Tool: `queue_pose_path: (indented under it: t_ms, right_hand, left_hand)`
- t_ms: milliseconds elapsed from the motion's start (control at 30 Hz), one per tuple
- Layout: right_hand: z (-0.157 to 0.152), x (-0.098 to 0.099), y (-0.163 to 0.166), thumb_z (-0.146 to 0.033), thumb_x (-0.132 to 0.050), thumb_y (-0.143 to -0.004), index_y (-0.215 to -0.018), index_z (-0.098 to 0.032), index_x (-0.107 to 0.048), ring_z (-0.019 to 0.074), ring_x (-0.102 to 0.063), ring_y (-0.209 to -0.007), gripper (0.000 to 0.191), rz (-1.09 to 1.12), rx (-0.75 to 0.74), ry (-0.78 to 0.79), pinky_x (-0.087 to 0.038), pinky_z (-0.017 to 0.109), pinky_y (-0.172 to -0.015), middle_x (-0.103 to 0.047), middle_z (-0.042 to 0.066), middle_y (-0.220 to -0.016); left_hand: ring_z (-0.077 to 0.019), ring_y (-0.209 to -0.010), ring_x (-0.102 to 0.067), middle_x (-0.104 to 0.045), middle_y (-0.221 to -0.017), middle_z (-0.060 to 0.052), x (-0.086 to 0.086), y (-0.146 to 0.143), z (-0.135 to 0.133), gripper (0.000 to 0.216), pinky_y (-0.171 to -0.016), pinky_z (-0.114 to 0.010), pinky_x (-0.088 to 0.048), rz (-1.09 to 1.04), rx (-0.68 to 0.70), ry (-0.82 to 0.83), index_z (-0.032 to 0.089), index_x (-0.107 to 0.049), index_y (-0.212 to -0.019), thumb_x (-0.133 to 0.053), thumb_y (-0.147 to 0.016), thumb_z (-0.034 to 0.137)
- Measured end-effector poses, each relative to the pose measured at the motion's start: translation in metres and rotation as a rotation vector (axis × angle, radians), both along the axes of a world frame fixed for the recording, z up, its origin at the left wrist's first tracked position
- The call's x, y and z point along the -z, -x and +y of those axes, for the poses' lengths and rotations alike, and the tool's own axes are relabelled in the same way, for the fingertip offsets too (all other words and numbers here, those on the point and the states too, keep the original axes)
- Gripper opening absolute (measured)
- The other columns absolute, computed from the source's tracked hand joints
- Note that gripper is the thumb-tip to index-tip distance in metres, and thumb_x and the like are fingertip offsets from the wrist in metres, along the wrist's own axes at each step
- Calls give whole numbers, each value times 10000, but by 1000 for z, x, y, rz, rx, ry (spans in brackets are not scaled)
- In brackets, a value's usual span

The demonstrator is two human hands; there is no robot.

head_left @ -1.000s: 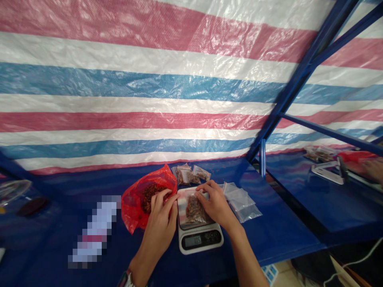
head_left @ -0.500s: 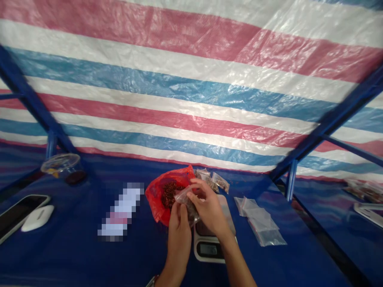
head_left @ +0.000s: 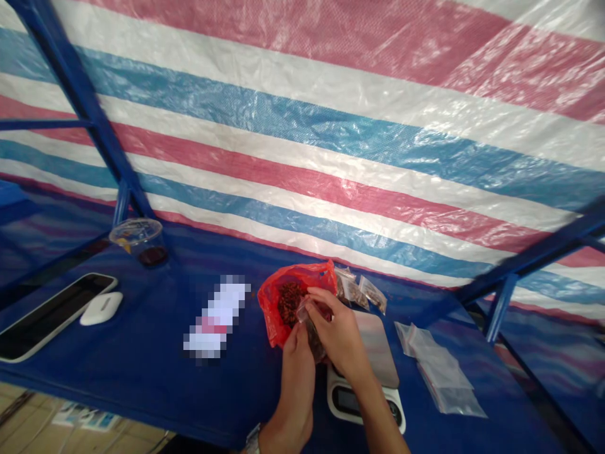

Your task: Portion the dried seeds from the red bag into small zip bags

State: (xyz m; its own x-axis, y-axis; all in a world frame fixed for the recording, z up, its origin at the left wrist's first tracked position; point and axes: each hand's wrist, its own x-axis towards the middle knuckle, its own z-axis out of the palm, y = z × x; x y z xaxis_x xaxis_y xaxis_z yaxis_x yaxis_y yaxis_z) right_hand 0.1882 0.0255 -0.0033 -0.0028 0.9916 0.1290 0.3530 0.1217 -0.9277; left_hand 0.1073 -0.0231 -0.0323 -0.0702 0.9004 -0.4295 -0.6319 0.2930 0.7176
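Observation:
Both hands meet over a small clear zip bag (head_left: 314,340) with dark contents. My left hand (head_left: 299,362) pinches its near left side. The fingers of my right hand (head_left: 334,325) are closed on its upper edge. Just behind the hands lies an open red plastic bag (head_left: 271,306) holding small reddish-brown dried pieces (head_left: 289,301). Partly under my right forearm is a kitchen scale (head_left: 378,347) with a metal plate; its display (head_left: 346,400) looks dark.
Filled zip bags (head_left: 372,294) lie behind the scale, flat clear bags (head_left: 444,372) to its right. Leftward are a blurred-out paper (head_left: 217,318), a white earphone case (head_left: 101,308), a phone (head_left: 57,315) and a clear plastic cup (head_left: 142,239). Blue frame bars (head_left: 501,306) edge the blue table (head_left: 155,391).
The view has shifted, so the table things appear further right and the floor shows at lower left. Both hands stay on the zip bag, which is now more covered by the fingers.

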Motion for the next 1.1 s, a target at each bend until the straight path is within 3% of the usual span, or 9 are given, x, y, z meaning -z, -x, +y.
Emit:
queue_pose_path:
  t_ms: [100,167,300,400,500,633,733,867,1100]
  right_hand:
    - [-1,-3,-10,-394,-698,-892,-1170,-239,-734,262,-737,-1087,321,89,-42,14,-565,446,-1023,-774,85,-1186]
    - [-4,-6,-19,-428,-739,-870,-1173,-234,-730,266,-740,-1090,360,188,-64,23,-575,442,-1015,-770,93,-1202]
    - [-18,-12,-42,-484,-753,-874,-1220,-244,-714,278,-729,-1141,423,330,-46,25,-569,451,-1038,-768,95,-1225]
    - [-29,-16,-57,-472,-755,-882,-1188,-252,-731,273,-739,-1111,377,368,-13,16,-557,449,-1050,-786,79,-1178]
    - [-36,-17,-71,-471,-777,-860,-1125,-246,-753,262,-745,-1068,349,382,9,1,-565,421,-1012,-800,67,-1114]
    - [-39,-8,-95,-498,-766,-849,-1117,-229,-749,245,-741,-938,380,298,43,26,-582,378,-866,-797,65,-1025]
    - [-39,7,-111,-460,-689,-900,-1114,-220,-754,238,-709,-835,328,68,123,71,-561,382,-785,-779,71,-977]
    - [-36,17,-126,-339,-625,-931,-1150,-232,-760,246,-663,-903,279,-226,231,-101,-525,403,-864,-732,85,-1051]
    - [-35,9,-138,-379,-552,-988,-1109,-220,-752,193,-598,-758,283,-215,416,-278,-488,334,-719,-719,80,-1034]
  left_hand:
    - [-249,-1022,-760,-749,-1254,-142,0,-1,1,482,-841,-344,-627,173,49,18,163,-632,-1357,-550,-984,458]
    - [-257,-1110,-734,-718,-1323,-130,-1,-2,0,477,-888,-357,-618,355,65,-25,197,-595,-1405,-516,-998,433]
    - [-262,-1444,-503,-561,-1531,-111,-9,-1,-8,463,-1175,-449,-451,787,85,-331,229,-533,-1469,-418,-1043,370]
    - [-245,-1470,-467,-519,-1566,-94,-15,2,-12,475,-1191,-469,-434,1043,143,-603,272,-459,-1527,-363,-1063,313]
    - [-234,-1412,-534,-568,-1521,-95,-17,1,-12,476,-1145,-444,-485,1192,188,-740,266,-452,-1528,-353,-1062,263]
    - [-260,-1328,-606,-647,-1420,-116,-13,1,-7,434,-1089,-459,-527,1315,180,-750,223,-533,-1452,-376,-1054,289]
    - [-271,-1234,-654,-703,-1297,-117,-11,4,-2,393,-1044,-481,-547,1341,135,-701,214,-632,-1305,-348,-1057,322]
    - [-274,-1224,-648,-710,-1253,-103,-13,8,4,395,-1039,-489,-535,1333,106,-684,225,-656,-1226,-317,-1062,345]
    - [-223,-1137,-672,-716,-1171,-75,-22,10,5,368,-974,-387,-543,1306,45,-721,232,-664,-1153,-322,-1068,337]
